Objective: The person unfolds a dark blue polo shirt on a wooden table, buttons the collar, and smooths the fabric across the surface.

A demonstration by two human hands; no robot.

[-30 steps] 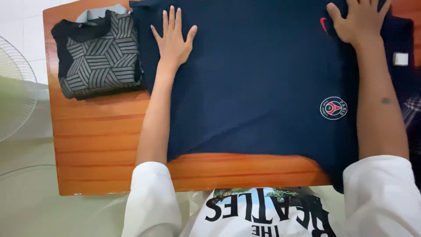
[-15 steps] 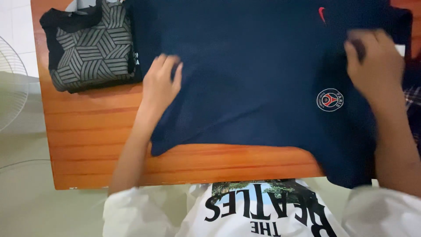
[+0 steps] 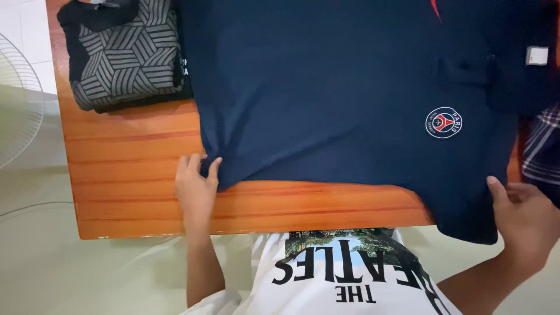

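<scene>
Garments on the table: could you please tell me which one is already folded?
The grey geometric-patterned garment at the table's far left corner is folded into a compact rectangle; the navy shirt lies spread out.

free: bare wooden table (image 3: 134, 175) left of navy shirt (image 3: 338, 99) | obstacle: folded patterned shirt (image 3: 125, 55), possibly touching

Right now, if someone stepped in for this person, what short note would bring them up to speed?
Left hand: pinching the near left corner of the navy blue cotton shirt.
Right hand: holding that shirt's near right corner, which hangs past the orange wooden table edge.
Shirt lies spread flat, round crest showing.
Done: a folded grey-and-black geometric-patterned shirt sits at the table's far left.
Left: the navy shirt is not yet folded.
</scene>
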